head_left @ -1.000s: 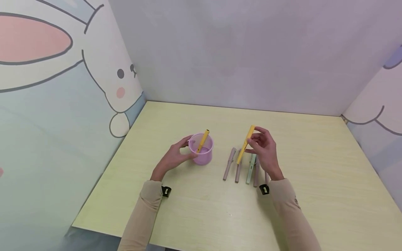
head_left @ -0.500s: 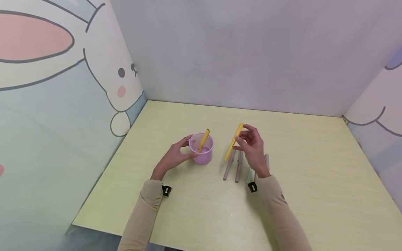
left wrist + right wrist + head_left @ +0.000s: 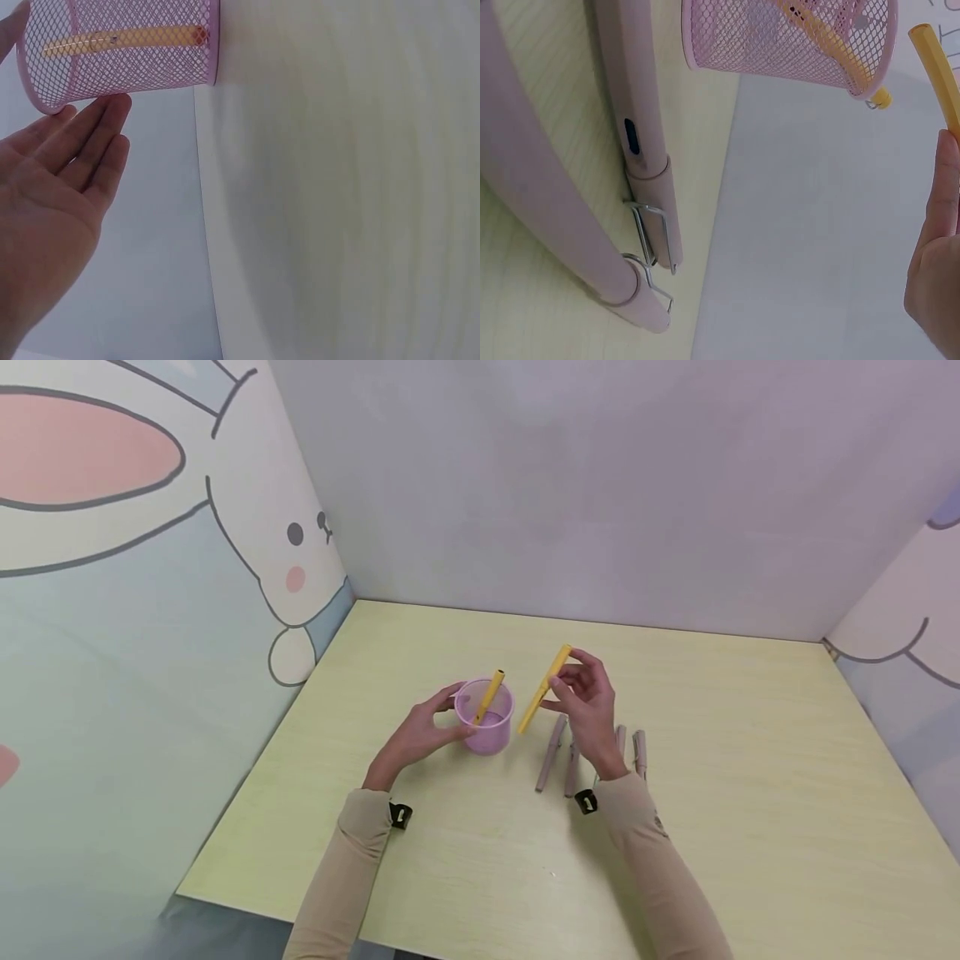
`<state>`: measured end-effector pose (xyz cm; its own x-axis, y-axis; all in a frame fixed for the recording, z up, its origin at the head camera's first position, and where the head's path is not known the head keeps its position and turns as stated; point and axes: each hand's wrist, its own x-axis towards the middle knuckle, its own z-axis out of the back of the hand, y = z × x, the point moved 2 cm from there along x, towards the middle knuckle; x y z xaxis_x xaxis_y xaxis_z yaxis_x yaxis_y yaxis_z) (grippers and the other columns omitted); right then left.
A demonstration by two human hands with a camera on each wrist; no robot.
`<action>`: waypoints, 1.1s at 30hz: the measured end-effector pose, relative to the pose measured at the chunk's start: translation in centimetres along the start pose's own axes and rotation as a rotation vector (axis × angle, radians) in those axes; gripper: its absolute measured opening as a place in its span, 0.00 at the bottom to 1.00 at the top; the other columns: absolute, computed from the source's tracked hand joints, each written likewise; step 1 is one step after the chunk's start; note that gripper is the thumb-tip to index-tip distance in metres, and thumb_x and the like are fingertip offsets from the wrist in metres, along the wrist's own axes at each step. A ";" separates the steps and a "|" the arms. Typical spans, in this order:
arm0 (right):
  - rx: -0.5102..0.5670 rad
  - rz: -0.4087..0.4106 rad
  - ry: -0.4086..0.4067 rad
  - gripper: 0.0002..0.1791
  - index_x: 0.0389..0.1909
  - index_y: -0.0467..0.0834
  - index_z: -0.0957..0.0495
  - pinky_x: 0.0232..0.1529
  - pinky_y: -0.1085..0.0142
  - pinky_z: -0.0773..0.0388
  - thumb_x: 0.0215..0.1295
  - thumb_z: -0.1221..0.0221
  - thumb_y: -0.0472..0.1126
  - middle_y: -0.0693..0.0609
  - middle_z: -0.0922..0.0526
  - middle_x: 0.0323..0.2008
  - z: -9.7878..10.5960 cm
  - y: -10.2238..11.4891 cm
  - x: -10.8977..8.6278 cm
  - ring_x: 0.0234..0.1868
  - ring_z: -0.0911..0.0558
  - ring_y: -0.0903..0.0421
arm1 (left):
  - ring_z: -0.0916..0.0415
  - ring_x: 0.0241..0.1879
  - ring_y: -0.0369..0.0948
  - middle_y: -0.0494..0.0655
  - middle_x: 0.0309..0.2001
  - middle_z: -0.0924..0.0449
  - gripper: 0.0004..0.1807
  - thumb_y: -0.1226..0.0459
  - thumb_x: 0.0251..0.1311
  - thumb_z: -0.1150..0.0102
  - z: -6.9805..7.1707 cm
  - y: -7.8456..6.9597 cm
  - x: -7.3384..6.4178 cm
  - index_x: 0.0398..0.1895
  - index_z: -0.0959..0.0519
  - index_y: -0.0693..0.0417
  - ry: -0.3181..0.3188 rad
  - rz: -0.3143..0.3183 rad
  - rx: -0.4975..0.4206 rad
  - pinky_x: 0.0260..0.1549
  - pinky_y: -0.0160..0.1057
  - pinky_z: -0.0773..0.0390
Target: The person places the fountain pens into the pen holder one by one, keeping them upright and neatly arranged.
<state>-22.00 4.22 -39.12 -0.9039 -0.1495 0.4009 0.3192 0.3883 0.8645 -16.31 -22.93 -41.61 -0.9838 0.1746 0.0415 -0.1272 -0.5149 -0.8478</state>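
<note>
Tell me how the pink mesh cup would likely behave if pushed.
The pink mesh cup is probably light for its size, its wall being full of holes. It would likely slide rather than roll, as it stands upright. The yellow pen leaning inside may shift or rattle.

Diffuse light casts soft shadows on the table [image 3: 465, 852].

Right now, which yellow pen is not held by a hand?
The yellow pen leaning inside the pink cup; the other yellow pen is held by the right hand.

A held yellow pen [image 3: 539, 697] slants beside the pink cup [image 3: 489, 743].
</note>
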 end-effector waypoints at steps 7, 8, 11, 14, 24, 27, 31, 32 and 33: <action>0.036 0.012 -0.016 0.25 0.67 0.36 0.32 0.36 0.60 0.13 0.71 0.43 0.22 0.48 0.21 0.45 -1.0 -0.1 0.2 0.44 0.18 0.57 | 0.31 0.69 0.54 0.54 0.67 0.24 0.45 0.48 0.62 0.29 -0.1 0.1 0.1 0.80 0.38 0.45 -0.001 0.012 0.009 0.64 0.68 0.35; 0.039 0.015 -0.018 0.25 0.67 0.36 0.32 0.36 0.60 0.13 0.71 0.43 0.22 0.48 0.22 0.45 -1.1 -0.1 0.3 0.44 0.18 0.57 | 0.31 0.69 0.54 0.53 0.67 0.23 0.45 0.47 0.62 0.30 -0.1 0.2 0.1 0.80 0.37 0.44 -0.002 0.013 0.009 0.64 0.68 0.35; 0.042 0.020 -0.027 0.25 0.67 0.37 0.32 0.37 0.60 0.13 0.72 0.43 0.24 0.48 0.22 0.46 -1.6 -0.2 0.5 0.44 0.18 0.56 | 0.31 0.68 0.54 0.51 0.67 0.23 0.45 0.46 0.62 0.30 -0.1 0.3 0.2 0.80 0.37 0.43 -0.006 0.005 0.008 0.63 0.68 0.34; 0.049 0.014 -0.040 0.25 0.67 0.38 0.33 0.38 0.60 0.13 0.72 0.42 0.25 0.48 0.22 0.46 -2.0 -0.4 0.5 0.44 0.19 0.56 | 0.30 0.68 0.54 0.51 0.66 0.23 0.45 0.46 0.62 0.30 -0.1 0.3 0.2 0.80 0.37 0.44 -0.009 -0.008 0.004 0.63 0.68 0.33; -0.068 0.023 -0.009 0.26 0.67 0.32 0.37 0.40 0.61 0.14 0.71 0.43 0.23 0.45 0.24 0.47 -3.6 -1.6 -0.1 0.47 0.21 0.55 | 0.30 0.68 0.55 0.54 0.67 0.24 0.46 0.46 0.62 0.30 -0.1 0.1 0.0 0.80 0.38 0.45 -0.010 -0.005 0.011 0.63 0.68 0.33; -0.141 0.029 0.014 0.26 0.67 0.30 0.36 0.38 0.63 0.14 0.70 0.44 0.21 0.41 0.24 0.47 -3.9 -2.0 -0.3 0.47 0.21 0.58 | 0.30 0.68 0.55 0.54 0.67 0.24 0.44 0.49 0.63 0.30 -0.1 0.1 -0.1 0.80 0.37 0.47 -0.014 -0.014 0.011 0.63 0.68 0.33; -0.193 0.036 0.019 0.25 0.67 0.29 0.32 0.38 0.65 0.14 0.70 0.44 0.20 0.33 0.25 0.46 -4.0 -2.2 -0.5 0.46 0.22 0.58 | 0.30 0.68 0.55 0.55 0.67 0.24 0.43 0.52 0.64 0.30 -0.2 0.1 0.0 0.80 0.37 0.48 -0.015 -0.027 0.009 0.63 0.67 0.33; -0.197 0.037 0.019 0.24 0.67 0.29 0.32 0.38 0.65 0.14 0.71 0.45 0.20 0.32 0.25 0.46 -4.0 -2.3 -0.5 0.46 0.22 0.57 | 0.30 0.68 0.55 0.55 0.67 0.24 0.43 0.52 0.64 0.30 -0.2 0.1 0.0 0.80 0.37 0.48 -0.016 -0.029 0.009 0.63 0.67 0.33; -0.199 0.037 0.021 0.24 0.67 0.29 0.31 0.38 0.64 0.14 0.71 0.44 0.21 0.31 0.25 0.46 -4.0 -2.3 -0.5 0.46 0.22 0.57 | 0.30 0.68 0.55 0.55 0.67 0.24 0.43 0.52 0.64 0.30 -0.2 0.1 -0.1 0.80 0.37 0.48 -0.016 -0.029 0.010 0.63 0.67 0.33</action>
<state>-21.09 -0.22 -40.11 -0.8850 -0.1577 0.4381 0.4042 0.2067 0.8910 -16.24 -22.83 -41.78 -0.9815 0.1765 0.0742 -0.1568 -0.5183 -0.8407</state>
